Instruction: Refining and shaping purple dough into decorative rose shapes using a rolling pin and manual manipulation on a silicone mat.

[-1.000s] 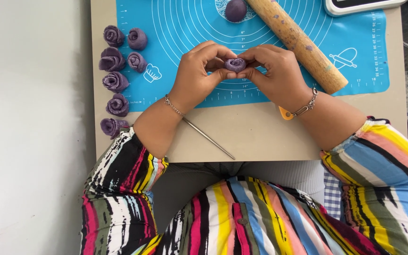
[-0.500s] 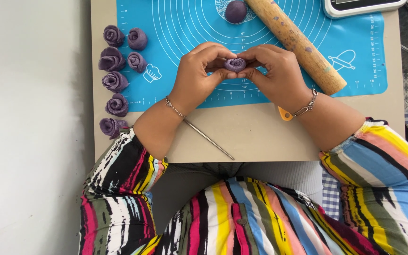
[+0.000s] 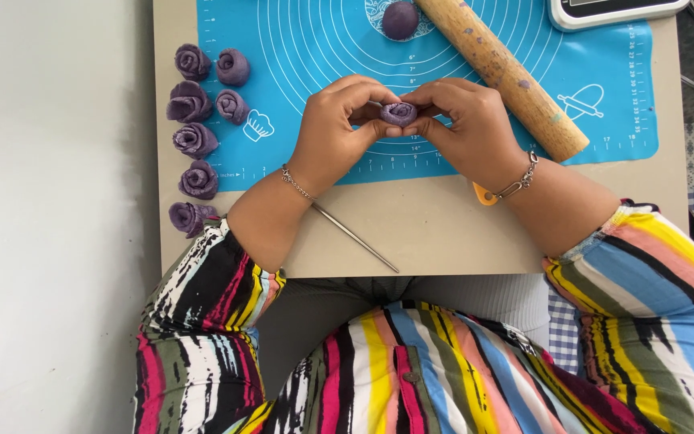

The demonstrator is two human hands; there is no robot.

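Both hands meet over a blue baking mat (image 3: 307, 48) and pinch a small purple dough rose (image 3: 398, 112) between the fingertips. My left hand (image 3: 339, 128) grips it from the left, my right hand (image 3: 463, 128) from the right. Each wrist wears a thin bracelet. Several finished purple dough roses (image 3: 194, 138) lie in a column along the mat's left edge. A round ball of purple dough (image 3: 400, 19) sits at the top of the mat.
A wooden rolling pin (image 3: 501, 72) lies diagonally on the mat, right of my hands. A thin metal stick (image 3: 355, 237) rests on the beige board (image 3: 443, 241) under my left wrist. A white scale (image 3: 612, 10) is at the top right.
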